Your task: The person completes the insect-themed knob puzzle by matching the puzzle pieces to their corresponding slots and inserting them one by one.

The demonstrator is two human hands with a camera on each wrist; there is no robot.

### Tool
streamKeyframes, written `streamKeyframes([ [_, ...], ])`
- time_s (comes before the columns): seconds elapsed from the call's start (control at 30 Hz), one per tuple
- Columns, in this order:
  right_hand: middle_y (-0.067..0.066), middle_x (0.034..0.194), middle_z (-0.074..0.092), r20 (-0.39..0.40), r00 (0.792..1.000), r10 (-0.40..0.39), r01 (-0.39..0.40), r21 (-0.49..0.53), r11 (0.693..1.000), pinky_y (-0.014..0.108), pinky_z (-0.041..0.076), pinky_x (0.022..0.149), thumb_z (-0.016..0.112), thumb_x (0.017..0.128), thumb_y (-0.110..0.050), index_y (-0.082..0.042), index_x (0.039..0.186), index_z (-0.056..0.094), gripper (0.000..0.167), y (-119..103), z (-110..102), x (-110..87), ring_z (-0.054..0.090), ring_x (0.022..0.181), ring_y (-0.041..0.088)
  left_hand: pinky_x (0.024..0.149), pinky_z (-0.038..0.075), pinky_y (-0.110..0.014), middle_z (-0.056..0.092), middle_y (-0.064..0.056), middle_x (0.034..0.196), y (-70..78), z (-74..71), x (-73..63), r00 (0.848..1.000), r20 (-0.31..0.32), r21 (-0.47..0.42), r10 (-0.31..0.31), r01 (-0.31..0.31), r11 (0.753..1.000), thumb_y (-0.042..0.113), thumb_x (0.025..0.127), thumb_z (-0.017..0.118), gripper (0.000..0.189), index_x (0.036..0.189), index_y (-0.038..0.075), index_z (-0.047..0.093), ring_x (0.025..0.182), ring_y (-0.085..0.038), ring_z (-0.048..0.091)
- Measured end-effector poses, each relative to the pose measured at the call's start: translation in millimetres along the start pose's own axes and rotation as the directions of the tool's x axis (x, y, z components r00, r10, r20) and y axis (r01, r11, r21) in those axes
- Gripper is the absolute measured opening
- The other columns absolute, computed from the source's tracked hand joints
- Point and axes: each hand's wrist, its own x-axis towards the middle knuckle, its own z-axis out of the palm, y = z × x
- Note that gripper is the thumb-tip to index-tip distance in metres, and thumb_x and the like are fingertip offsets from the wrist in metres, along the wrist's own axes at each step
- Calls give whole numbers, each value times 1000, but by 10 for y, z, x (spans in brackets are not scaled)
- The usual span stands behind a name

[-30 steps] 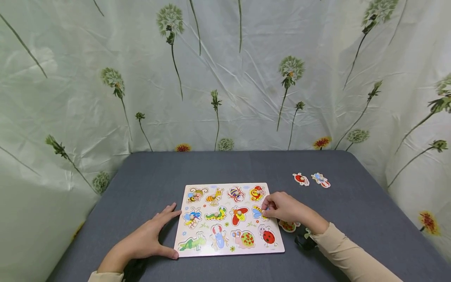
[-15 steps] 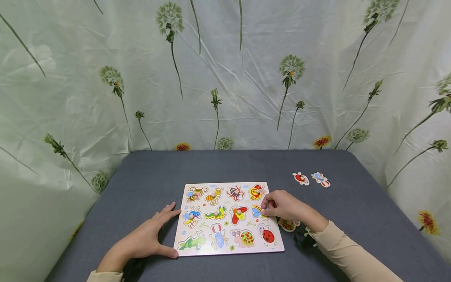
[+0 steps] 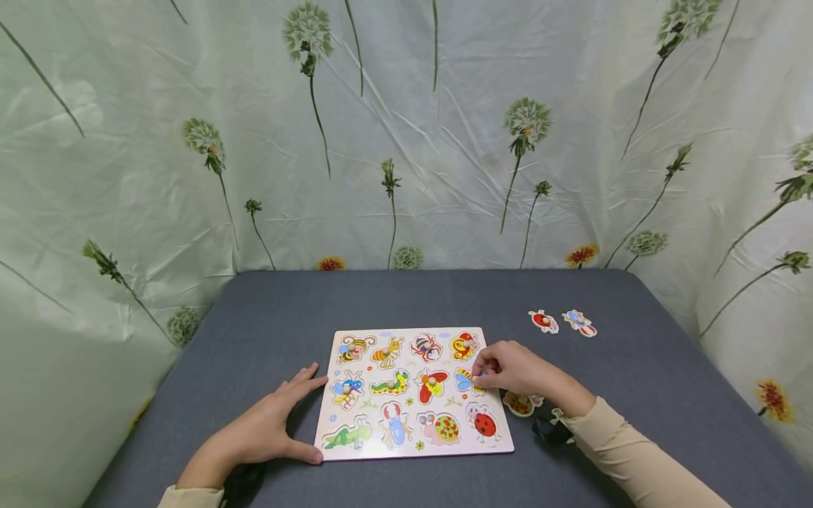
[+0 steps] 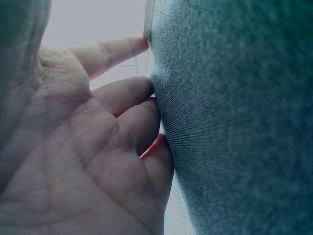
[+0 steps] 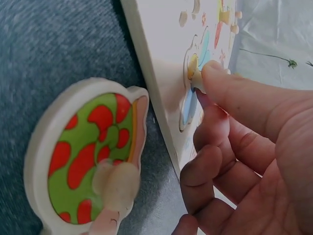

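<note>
A pale wooden knob puzzle board with printed insects lies on the table. My right hand pinches the wooden knob of a blue-and-yellow winged-insect puzzle piece between thumb and forefinger. That piece sits at its outline near the board's right edge; whether it lies fully flush I cannot tell. My left hand rests at the board's left edge, fingers spread, with thumb by the near corner. Knobbed pieces fill the upper two rows. Along the bottom row, the grasshopper, stag beetle, snail and ladybird pictures show no knobs.
Beneath the right wrist lies a green-and-red snail piece, its knob upward. Farther back on the right are a ladybird piece and a blue-and-red beetle piece. A flower-printed curtain hangs behind the grey table.
</note>
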Motion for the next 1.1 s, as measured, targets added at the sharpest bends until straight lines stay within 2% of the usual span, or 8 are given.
streamKeyframes([
  [0.2, -6, 70, 61, 0, 1000, 7, -7, 6, 1000, 21, 40, 53, 80, 98, -21, -14, 95, 78, 8, 8, -62, -36, 48, 60, 6, 125, 20, -79, 22, -20, 179, -5, 5, -2, 1000, 7, -8, -2, 2, 1000, 56, 63, 101, 125, 166, 18, 42, 163, -55, 18],
  [0.4, -5, 70, 58, -47, 999, 17, -18, -11, 1000, 22, 40, 58, 77, 100, -21, -11, 102, 79, 11, 48, -163, -132, 46, 61, 5, 124, 20, -80, 22, -20, 179, -19, 13, -11, 1000, 16, -18, -6, 7, 1000, 55, 64, 101, 124, 166, 18, 42, 163, -55, 18],
  [0.63, -6, 74, 56, -93, 995, 22, -20, 19, 1000, 23, 37, 56, 76, 100, -24, -7, 108, 79, 19, 144, -256, -372, 44, 61, 4, 123, 21, -81, 23, -21, 179, -11, 10, -17, 1000, 19, -13, -12, 12, 1000, 55, 64, 101, 123, 166, 18, 42, 162, -56, 18],
  [0.9, -7, 78, 60, -153, 988, 7, -5, 15, 1000, 22, 43, 59, 77, 100, -25, -5, 108, 79, 21, 253, -370, -645, 50, 66, 0, 123, 21, -81, 23, -21, 178, -17, -1, 8, 1000, 12, 3, -3, 3, 1000, 57, 64, 101, 124, 166, 18, 43, 162, -56, 19],
  [1.1, -9, 79, 60, -191, 981, 21, -14, 41, 999, 22, 46, 60, 76, 101, -22, -6, 107, 79, 18, 326, -358, -866, 51, 67, -2, 123, 21, -81, 23, -22, 178, -9, -4, 16, 1000, 16, 2, -4, 4, 1000, 56, 64, 101, 124, 166, 18, 42, 162, -56, 19],
])
